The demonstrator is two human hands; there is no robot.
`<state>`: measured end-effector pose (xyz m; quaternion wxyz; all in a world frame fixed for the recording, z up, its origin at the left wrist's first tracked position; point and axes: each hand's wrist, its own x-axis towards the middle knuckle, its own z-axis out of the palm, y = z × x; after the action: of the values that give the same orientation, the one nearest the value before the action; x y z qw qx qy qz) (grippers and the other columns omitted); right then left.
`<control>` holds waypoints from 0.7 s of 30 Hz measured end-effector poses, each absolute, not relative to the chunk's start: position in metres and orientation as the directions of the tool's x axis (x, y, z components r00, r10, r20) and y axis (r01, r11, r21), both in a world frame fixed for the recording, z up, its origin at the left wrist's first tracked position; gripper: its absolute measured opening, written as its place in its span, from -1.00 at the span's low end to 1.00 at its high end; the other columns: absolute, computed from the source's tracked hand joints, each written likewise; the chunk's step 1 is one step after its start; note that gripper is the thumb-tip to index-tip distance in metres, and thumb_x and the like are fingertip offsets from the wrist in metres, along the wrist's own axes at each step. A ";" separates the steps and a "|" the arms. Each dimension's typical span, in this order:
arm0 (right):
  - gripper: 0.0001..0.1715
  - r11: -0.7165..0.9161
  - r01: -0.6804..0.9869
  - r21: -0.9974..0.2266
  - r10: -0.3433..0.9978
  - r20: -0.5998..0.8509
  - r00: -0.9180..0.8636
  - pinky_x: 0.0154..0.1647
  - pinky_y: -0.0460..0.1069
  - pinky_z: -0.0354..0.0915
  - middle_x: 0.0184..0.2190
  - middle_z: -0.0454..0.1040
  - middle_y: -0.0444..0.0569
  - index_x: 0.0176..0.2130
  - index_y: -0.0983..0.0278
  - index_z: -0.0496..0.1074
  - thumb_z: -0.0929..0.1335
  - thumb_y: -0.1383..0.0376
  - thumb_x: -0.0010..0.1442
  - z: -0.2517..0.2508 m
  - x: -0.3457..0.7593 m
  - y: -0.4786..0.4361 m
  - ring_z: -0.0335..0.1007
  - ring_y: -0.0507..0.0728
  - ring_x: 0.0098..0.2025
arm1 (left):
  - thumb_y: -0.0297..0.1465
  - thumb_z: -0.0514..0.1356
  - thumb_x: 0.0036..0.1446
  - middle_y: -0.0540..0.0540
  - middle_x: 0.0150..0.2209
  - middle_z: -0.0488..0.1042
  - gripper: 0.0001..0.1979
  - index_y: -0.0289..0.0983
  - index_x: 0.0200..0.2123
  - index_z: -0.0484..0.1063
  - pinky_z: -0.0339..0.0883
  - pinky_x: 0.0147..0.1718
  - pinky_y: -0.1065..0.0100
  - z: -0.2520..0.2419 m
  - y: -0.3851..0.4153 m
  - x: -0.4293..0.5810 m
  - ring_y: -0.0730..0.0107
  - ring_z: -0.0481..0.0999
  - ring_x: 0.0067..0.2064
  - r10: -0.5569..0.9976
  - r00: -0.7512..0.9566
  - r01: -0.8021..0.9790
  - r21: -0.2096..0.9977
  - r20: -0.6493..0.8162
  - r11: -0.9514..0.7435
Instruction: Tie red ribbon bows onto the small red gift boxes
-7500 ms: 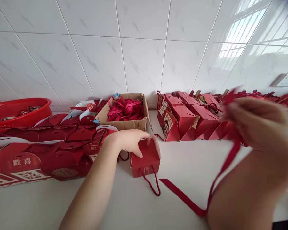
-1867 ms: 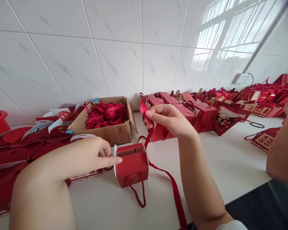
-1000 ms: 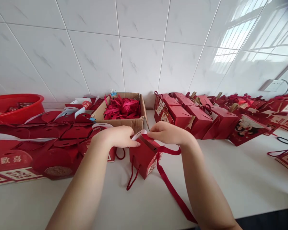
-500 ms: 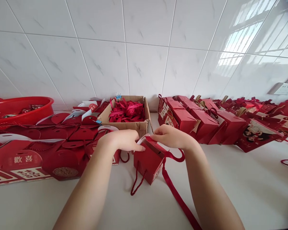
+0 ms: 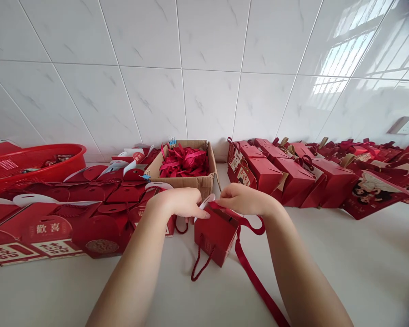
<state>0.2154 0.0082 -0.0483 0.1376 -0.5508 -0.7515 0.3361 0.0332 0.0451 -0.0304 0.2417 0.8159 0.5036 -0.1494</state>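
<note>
A small red gift box (image 5: 214, 234) stands tilted on the white table, with a twisted cord handle (image 5: 200, 272) hanging at its front. My left hand (image 5: 186, 204) grips its upper left edge, thumb on the near side and fingers behind, beside a white-backed flap. At the top of the box, my right hand (image 5: 240, 199) is closed in a pinch on a dark red ribbon (image 5: 255, 281). The ribbon loops out at the box's right and trails down toward the table's near side. My right fingertips are partly hidden.
Behind the box sits a cardboard carton (image 5: 187, 181) full of red ribbons (image 5: 184, 161). Printed red boxes (image 5: 56, 227) crowd the left, near a red plastic basket (image 5: 64, 159). Rows of red boxes with ribbon handles (image 5: 295, 179) stand at right along the tiled wall (image 5: 211, 100).
The view has shifted slightly, so everything sits a little lower and further right. Both hands keep their hold at the box top, with hardly any other difference.
</note>
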 end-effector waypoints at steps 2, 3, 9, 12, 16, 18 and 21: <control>-0.53 0.174 0.728 -0.663 0.931 -0.131 -0.341 -0.63 -0.06 -0.18 -0.64 -0.04 -0.21 -0.60 0.24 -0.03 0.24 0.10 0.15 -0.047 0.215 0.007 -0.17 -0.05 -0.60 | -0.05 0.15 -0.08 -0.09 -0.46 0.58 -0.65 -0.24 -0.52 0.37 0.15 -0.56 0.36 -0.031 0.046 0.033 0.29 0.46 -0.49 0.747 0.443 0.896 0.244 -0.496 -0.370; -0.53 0.178 0.722 -0.668 0.933 -0.119 -0.340 -0.63 -0.06 -0.17 -0.63 -0.04 -0.21 -0.59 0.24 -0.04 0.24 0.08 0.16 -0.046 0.215 0.007 -0.17 -0.05 -0.60 | -0.05 0.15 -0.09 -0.09 -0.46 0.58 -0.65 -0.24 -0.51 0.37 0.15 -0.56 0.36 -0.031 0.046 0.032 0.29 0.47 -0.48 0.745 0.443 0.896 0.245 -0.498 -0.370; -0.54 0.195 0.719 -0.667 0.916 -0.138 -0.376 -0.63 -0.07 -0.15 -0.64 -0.04 -0.22 -0.59 0.24 -0.01 0.21 0.07 0.17 -0.046 0.215 0.007 -0.16 -0.05 -0.61 | -0.07 0.15 -0.06 -0.10 -0.46 0.59 -0.66 -0.24 -0.54 0.35 0.17 -0.57 0.37 -0.031 0.045 0.033 0.28 0.50 -0.48 0.734 0.445 0.895 0.251 -0.513 -0.368; -0.54 0.182 0.729 -0.660 0.906 -0.175 -0.385 -0.64 -0.07 -0.15 -0.65 -0.03 -0.21 -0.62 0.24 -0.01 0.22 0.10 0.16 -0.047 0.214 0.008 -0.15 -0.06 -0.62 | -0.09 0.16 -0.06 -0.11 -0.47 0.59 -0.68 -0.25 -0.56 0.34 0.18 -0.55 0.37 -0.030 0.043 0.035 0.27 0.51 -0.46 0.728 0.454 0.891 0.261 -0.514 -0.371; -0.56 0.184 0.726 -0.663 0.906 -0.172 -0.386 -0.63 -0.07 -0.16 -0.66 -0.04 -0.21 -0.62 0.24 -0.03 0.23 0.14 0.14 -0.047 0.213 0.008 -0.17 -0.06 -0.62 | -0.09 0.16 -0.06 -0.11 -0.46 0.59 -0.67 -0.25 -0.55 0.34 0.17 -0.57 0.38 -0.030 0.042 0.036 0.28 0.51 -0.46 0.730 0.454 0.891 0.266 -0.512 -0.368; -0.54 0.195 0.711 -0.676 0.906 -0.153 -0.394 -0.63 -0.07 -0.17 -0.65 -0.06 -0.21 -0.62 0.24 -0.04 0.23 0.12 0.14 -0.047 0.212 0.008 -0.18 -0.06 -0.61 | -0.08 0.16 -0.06 -0.12 -0.47 0.58 -0.67 -0.26 -0.55 0.35 0.18 -0.57 0.38 -0.030 0.042 0.036 0.29 0.50 -0.48 0.732 0.454 0.891 0.262 -0.508 -0.371; -0.52 0.195 0.696 -0.691 0.908 -0.142 -0.395 -0.62 -0.07 -0.18 -0.65 -0.06 -0.21 -0.61 0.24 -0.03 0.23 0.09 0.16 -0.047 0.212 0.008 -0.19 -0.06 -0.61 | -0.07 0.15 -0.07 -0.13 -0.48 0.57 -0.65 -0.26 -0.56 0.36 0.18 -0.58 0.38 -0.030 0.042 0.035 0.33 0.46 -0.52 0.740 0.455 0.891 0.243 -0.496 -0.385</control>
<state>0.2124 0.0084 -0.0469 0.1510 -0.5290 -0.7581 0.3503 0.0354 0.0425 -0.0302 0.2430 0.8175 0.4986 -0.1550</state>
